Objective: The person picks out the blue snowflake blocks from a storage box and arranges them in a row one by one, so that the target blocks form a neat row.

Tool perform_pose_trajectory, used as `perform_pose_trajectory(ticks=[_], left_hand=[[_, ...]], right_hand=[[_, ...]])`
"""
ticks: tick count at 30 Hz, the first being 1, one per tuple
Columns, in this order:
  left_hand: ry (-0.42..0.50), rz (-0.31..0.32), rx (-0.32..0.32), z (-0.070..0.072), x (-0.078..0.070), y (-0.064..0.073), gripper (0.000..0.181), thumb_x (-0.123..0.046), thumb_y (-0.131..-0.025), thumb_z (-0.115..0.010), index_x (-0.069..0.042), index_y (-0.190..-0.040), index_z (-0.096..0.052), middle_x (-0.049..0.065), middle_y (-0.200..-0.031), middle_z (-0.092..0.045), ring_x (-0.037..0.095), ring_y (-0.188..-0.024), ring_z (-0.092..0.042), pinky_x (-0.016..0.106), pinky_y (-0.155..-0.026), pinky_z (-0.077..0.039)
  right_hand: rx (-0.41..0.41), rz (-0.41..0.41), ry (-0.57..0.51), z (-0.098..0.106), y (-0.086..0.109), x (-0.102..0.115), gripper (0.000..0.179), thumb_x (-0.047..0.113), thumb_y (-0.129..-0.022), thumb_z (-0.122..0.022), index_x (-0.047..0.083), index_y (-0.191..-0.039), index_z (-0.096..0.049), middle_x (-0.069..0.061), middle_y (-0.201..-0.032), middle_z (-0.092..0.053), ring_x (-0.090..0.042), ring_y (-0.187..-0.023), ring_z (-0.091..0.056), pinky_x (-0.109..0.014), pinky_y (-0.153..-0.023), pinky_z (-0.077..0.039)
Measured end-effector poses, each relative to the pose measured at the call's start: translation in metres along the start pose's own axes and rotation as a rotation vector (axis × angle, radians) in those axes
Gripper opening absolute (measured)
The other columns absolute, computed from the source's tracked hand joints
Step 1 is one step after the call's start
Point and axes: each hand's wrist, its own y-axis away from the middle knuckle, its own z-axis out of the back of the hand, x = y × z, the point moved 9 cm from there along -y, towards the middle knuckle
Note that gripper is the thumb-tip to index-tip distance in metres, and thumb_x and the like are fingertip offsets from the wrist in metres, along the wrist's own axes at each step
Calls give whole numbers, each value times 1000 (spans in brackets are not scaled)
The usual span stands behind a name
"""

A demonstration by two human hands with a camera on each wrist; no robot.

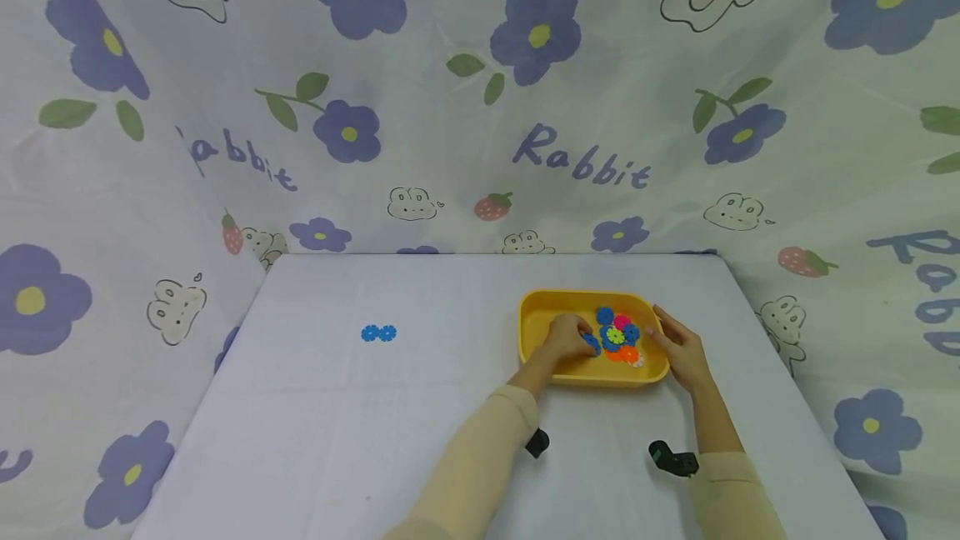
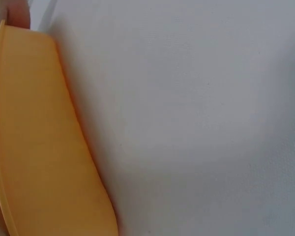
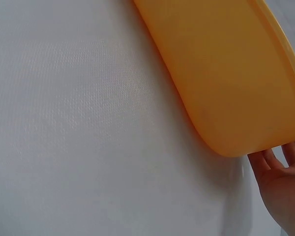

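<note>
A yellow tray [image 1: 536, 319] sits on the white table, with several snowflake-shaped plastic building discs [image 1: 617, 335] heaped in its right half: blue, orange, pink, yellow-green and white. My left hand [image 1: 567, 336] reaches into the tray and pinches a blue snowflake disc [image 1: 592, 345] at the near left side of the heap. At the tray's right end, my right hand [image 1: 680, 347] grips the rim, thumb at the edge and fingers along the outer wall. The right wrist view shows those fingers [image 3: 271, 160] against the tray's end.
Two blue snowflake discs [image 1: 378, 332] lie side by side on the left part of the table [image 1: 315, 423]. Flower-and-rabbit printed cloth [image 1: 450, 148] rises behind the table and along both sides. Black camera mounts [image 1: 673, 459] show by both wrists.
</note>
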Motion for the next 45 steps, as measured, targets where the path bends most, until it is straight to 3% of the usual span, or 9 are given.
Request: perform_pose_trajectory(ticks=[2, 8, 16, 20, 24, 30, 38, 42, 45], left_hand=[[5, 2, 0, 0, 1, -1, 34, -12, -65, -85, -4, -95, -72, 0, -83, -65, 8, -76, -51, 15, -72, -42], [-113, -54, 23, 0, -6, -2, 39, -11, -66, -84, -1, -102, -71, 4, -89, -66, 13, -83, -54, 17, -79, -43], [49, -48, -16, 10, -5, 3, 37, -9, -66, -85, -1, -99, -72, 6, -93, -70, 12, -82, -57, 17, -76, -47], [189, -61, -54, 23, -8, 7, 38, -7, -68, -83, 0, -103, -71, 8, -93, -69, 11, -80, -55, 16, -71, -47], [258, -82, -68, 35, -12, 15, 36, -7, -71, -81, 0, -105, -70, 7, -92, -67, 11, -78, -53, 16, -69, -46], [279, -144, -121, 60, -16, 29, 32, -10, -75, -79, -2, -105, -69, 6, -96, -67, 13, -85, -57, 17, -76, -48], [259, -237, -270, 108, -6, 50, 31, -9, -70, -82, 1, -97, -71, 12, -95, -70, 24, -87, -64, 23, -78, -52], [234, -278, -266, 124, -3, 59, 32, -11, -71, -82, 1, -98, -70, 13, -97, -70, 25, -88, -64, 31, -81, -53], [239, -285, -256, 133, 3, 63, 33, -12, -72, -82, 1, -100, -70, 13, -99, -70, 25, -90, -64, 39, -84, -52]], right_hand=[[2, 2, 2, 0, -1, 0, 64, 26, -93, -60, 6, -146, -30, -25, -149, -26, -40, -137, -25, -6, -85, -40], [-17, 2, 3, 5, -4, -4, 64, 26, -92, -62, 7, -145, -32, -25, -150, -25, -37, -138, -24, -7, -87, -40], [-16, -11, -1, 2, -4, -5, 64, 26, -92, -61, 6, -146, -31, -23, -150, -25, -36, -138, -25, -7, -88, -40], [-12, -10, 0, 1, -2, -4, 65, 27, -92, -61, 7, -146, -30, -22, -151, -25, -36, -138, -24, -7, -88, -39], [-1, -14, -5, 1, -2, -5, 64, 28, -92, -60, 8, -146, -30, -23, -151, -24, -34, -138, -26, -6, -86, -40], [-4, -30, -18, 1, -2, -7, 63, 28, -92, -60, 12, -146, -32, -22, -151, -23, -29, -137, -29, -6, -85, -41], [-3, -18, -31, -1, 0, -4, 63, 25, -92, -60, 8, -146, -31, -25, -149, -26, -16, -128, -40, -7, -85, -42], [-16, -13, -39, 0, 1, -3, 62, 22, -93, -60, 7, -145, -32, -27, -148, -27, -2, -116, -44, -6, -83, -42], [-15, -21, -46, 0, 1, -3, 61, 22, -93, -60, 9, -146, -33, -26, -148, -27, -6, -120, -43, -6, -83, -43]])
